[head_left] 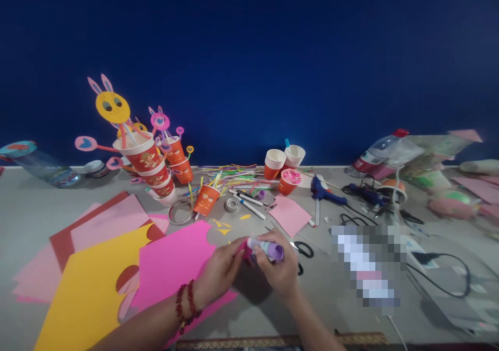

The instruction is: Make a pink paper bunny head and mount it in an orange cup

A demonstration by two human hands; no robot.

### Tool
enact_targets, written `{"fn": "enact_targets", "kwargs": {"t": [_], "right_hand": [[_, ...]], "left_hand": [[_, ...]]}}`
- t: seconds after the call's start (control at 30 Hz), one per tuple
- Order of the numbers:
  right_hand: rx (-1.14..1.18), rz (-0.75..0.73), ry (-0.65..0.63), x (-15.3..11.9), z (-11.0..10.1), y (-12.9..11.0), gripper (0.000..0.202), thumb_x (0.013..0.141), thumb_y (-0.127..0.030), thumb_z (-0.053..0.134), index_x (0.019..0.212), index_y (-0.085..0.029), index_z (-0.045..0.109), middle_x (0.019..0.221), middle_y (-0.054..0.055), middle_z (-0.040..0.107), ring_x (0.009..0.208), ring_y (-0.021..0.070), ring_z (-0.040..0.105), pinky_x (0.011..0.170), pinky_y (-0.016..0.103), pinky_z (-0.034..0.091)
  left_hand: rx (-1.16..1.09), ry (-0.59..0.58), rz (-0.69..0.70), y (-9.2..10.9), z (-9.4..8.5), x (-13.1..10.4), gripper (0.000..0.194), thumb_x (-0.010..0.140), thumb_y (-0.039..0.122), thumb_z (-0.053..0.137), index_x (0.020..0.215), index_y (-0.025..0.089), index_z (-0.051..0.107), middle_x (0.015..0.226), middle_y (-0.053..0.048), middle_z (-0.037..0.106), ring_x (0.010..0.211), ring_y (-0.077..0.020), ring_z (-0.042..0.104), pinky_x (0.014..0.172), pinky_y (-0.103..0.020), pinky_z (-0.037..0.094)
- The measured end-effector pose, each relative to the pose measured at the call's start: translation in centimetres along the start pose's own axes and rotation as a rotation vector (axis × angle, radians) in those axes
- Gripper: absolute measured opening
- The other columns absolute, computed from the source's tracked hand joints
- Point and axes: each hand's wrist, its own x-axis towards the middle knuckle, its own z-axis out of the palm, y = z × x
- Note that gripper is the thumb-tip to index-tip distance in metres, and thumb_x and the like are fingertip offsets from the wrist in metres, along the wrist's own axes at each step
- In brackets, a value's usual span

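My left hand (222, 269), with a red bead bracelet at the wrist, pinches a small magenta paper piece (247, 250) that is mostly hidden by the fingers. Wrapped in my right hand (284, 270) is a glue stick (268, 248) with a purple base, its other end against the paper. Black-handled scissors (304, 249) lie beside my right hand, partly covered by it. Under my left forearm spreads a bright pink sheet (175, 262), next to a yellow sheet (86, 283) with curved cut-outs.
Paper-cup figures (146, 156) stand at the back left. An orange cup (206, 200), pens (251, 206), tape (232, 204) and yellow scraps (223, 231) lie ahead of my hands. To the right are a pink sheet (290, 215), a blue glue gun (329, 195), cables and a bottle (376, 153).
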Motion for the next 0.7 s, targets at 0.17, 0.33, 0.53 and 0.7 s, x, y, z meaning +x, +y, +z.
{"fn": "enact_targets", "kwargs": {"t": [0.17,0.33,0.53,0.7], "right_hand": [[0.019,-0.005,-0.013,0.05,-0.06,0.09,0.01,0.081,-0.014,0.063,0.087,-0.022,0.063,0.072,0.0,0.063,0.063,0.0169,0.059,0.06,0.028,0.049],[-0.02,0.003,0.018,0.02,0.0,0.16,0.007,0.081,-0.016,0.064,0.084,-0.022,0.062,0.072,0.0,0.062,0.065,0.0175,0.06,0.062,0.029,0.049],[-0.012,0.002,0.015,-0.08,0.14,0.21,0.007,0.081,-0.016,0.063,0.085,-0.022,0.062,0.072,0.0,0.062,0.064,0.0178,0.06,0.06,0.029,0.049],[-0.015,-0.026,0.032,0.04,0.21,0.12,0.008,0.081,-0.015,0.064,0.086,-0.022,0.062,0.071,0.0,0.063,0.063,0.0178,0.06,0.061,0.029,0.049]], "left_hand": [[-0.012,0.007,-0.001,0.45,-0.1,0.06,0.036,0.103,0.028,0.036,0.131,0.02,0.056,0.098,-0.007,0.073,0.096,-0.0194,0.068,0.09,-0.028,0.051],[-0.007,0.003,0.011,0.28,-0.02,0.1,0.036,0.103,0.029,0.036,0.131,0.021,0.056,0.099,-0.006,0.073,0.09,-0.0179,0.068,0.086,-0.028,0.052],[0.001,0.027,0.018,-0.01,0.02,-0.02,0.035,0.103,0.029,0.036,0.131,0.02,0.056,0.101,-0.007,0.073,0.091,-0.0181,0.069,0.084,-0.028,0.054],[0.012,0.017,0.018,-0.09,-0.07,-0.13,0.035,0.103,0.028,0.037,0.132,0.021,0.055,0.103,-0.007,0.073,0.099,-0.0195,0.068,0.09,-0.03,0.052]]}}
